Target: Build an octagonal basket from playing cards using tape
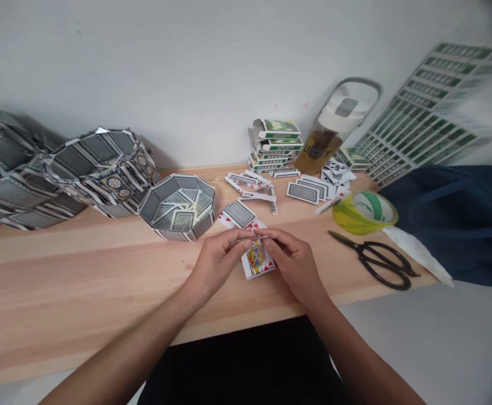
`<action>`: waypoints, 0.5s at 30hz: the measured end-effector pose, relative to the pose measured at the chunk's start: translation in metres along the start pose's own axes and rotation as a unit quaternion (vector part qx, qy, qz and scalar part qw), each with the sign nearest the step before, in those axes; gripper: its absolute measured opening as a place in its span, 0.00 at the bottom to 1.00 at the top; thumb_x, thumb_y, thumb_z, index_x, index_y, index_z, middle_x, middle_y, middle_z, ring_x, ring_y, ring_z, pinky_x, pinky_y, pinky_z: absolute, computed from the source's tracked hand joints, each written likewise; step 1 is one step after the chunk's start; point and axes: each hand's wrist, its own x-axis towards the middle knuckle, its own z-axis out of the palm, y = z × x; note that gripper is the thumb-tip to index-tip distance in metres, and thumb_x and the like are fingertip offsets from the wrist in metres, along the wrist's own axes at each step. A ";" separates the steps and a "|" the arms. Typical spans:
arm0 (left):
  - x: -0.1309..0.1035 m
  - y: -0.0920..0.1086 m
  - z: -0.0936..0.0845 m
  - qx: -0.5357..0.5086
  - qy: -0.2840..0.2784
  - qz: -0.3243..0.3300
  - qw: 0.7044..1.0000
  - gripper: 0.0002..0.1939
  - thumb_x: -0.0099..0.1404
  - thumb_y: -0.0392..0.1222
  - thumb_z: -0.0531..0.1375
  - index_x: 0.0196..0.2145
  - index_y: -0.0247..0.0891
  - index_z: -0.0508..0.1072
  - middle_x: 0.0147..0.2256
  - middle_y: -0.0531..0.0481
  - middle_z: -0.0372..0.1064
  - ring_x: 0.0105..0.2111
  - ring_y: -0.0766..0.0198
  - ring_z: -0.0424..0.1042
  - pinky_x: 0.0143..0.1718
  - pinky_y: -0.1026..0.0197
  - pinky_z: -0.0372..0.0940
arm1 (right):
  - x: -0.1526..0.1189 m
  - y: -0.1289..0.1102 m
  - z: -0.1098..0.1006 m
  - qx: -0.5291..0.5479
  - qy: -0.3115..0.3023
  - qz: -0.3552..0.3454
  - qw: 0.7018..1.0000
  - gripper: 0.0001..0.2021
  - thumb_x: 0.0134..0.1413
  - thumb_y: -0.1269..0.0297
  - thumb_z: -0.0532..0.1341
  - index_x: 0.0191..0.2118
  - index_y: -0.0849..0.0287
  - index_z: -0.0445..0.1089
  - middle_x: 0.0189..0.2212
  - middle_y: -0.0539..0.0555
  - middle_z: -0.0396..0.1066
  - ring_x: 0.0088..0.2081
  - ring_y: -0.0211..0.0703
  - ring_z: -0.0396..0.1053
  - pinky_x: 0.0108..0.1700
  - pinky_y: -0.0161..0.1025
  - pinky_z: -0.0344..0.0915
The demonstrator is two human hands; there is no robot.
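Close to the table's front edge, my left hand (228, 253) and my right hand (290, 256) pinch the far edge of a playing card (257, 260) between thumbs and fingers. A picture figure and red hearts show on its face, and a white strip runs along its left side. My fingertips hide the far edge, so I cannot tell whether it is folded there. Just beyond my hands lie a face-down card (239, 214) and cards with red hearts (252, 226). Folded card pieces (249, 183) are heaped behind them.
An eight-sided card bowl (203, 225), a patterned card basket (114, 183) and a taller card structure (9, 185) stand left. Behind are stacked card boxes (277, 145) and a bottle (328, 132). Yellow tape (349, 216), black scissors (380, 259) and dark cloth (456, 219) lie right.
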 end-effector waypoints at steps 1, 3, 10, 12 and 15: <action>0.000 0.000 0.001 -0.004 -0.004 0.003 1.000 0.11 0.66 0.43 0.57 0.41 0.37 0.76 0.38 0.49 0.76 0.39 0.61 0.73 0.42 0.62 0.65 | -0.001 0.000 0.000 -0.007 0.002 -0.011 1.000 0.11 0.57 0.61 0.60 0.44 0.54 0.76 0.43 0.53 0.76 0.44 0.44 0.72 0.45 0.40 0.69; 0.000 0.001 0.003 -0.022 -0.010 0.003 1.000 0.11 0.66 0.42 0.57 0.42 0.36 0.76 0.39 0.48 0.76 0.40 0.61 0.73 0.43 0.62 0.65 | -0.002 0.001 -0.001 -0.017 0.003 -0.033 0.999 0.12 0.57 0.62 0.60 0.45 0.53 0.76 0.44 0.53 0.75 0.46 0.44 0.72 0.46 0.41 0.68; -0.001 -0.001 0.005 -0.148 -0.006 -0.037 0.988 0.09 0.64 0.43 0.60 0.40 0.35 0.70 0.34 0.49 0.73 0.33 0.65 0.71 0.37 0.63 0.65 | -0.003 -0.002 -0.002 -0.011 -0.003 -0.036 0.999 0.11 0.58 0.64 0.59 0.43 0.51 0.77 0.42 0.52 0.74 0.43 0.43 0.71 0.44 0.39 0.68; -0.002 -0.002 0.005 -0.171 0.000 -0.038 0.985 0.08 0.63 0.42 0.61 0.38 0.36 0.68 0.29 0.53 0.70 0.30 0.67 0.68 0.34 0.65 0.63 | -0.003 -0.003 -0.002 -0.015 -0.006 -0.043 0.999 0.10 0.58 0.65 0.59 0.42 0.50 0.77 0.41 0.51 0.74 0.43 0.42 0.71 0.44 0.39 0.68; -0.002 -0.004 0.004 -0.174 0.013 -0.032 0.984 0.07 0.63 0.42 0.61 0.33 0.36 0.67 0.27 0.54 0.67 0.28 0.68 0.66 0.32 0.65 0.60 | -0.003 -0.003 -0.002 -0.036 -0.017 -0.064 0.997 0.10 0.58 0.66 0.59 0.41 0.50 0.77 0.39 0.51 0.74 0.42 0.42 0.70 0.45 0.40 0.68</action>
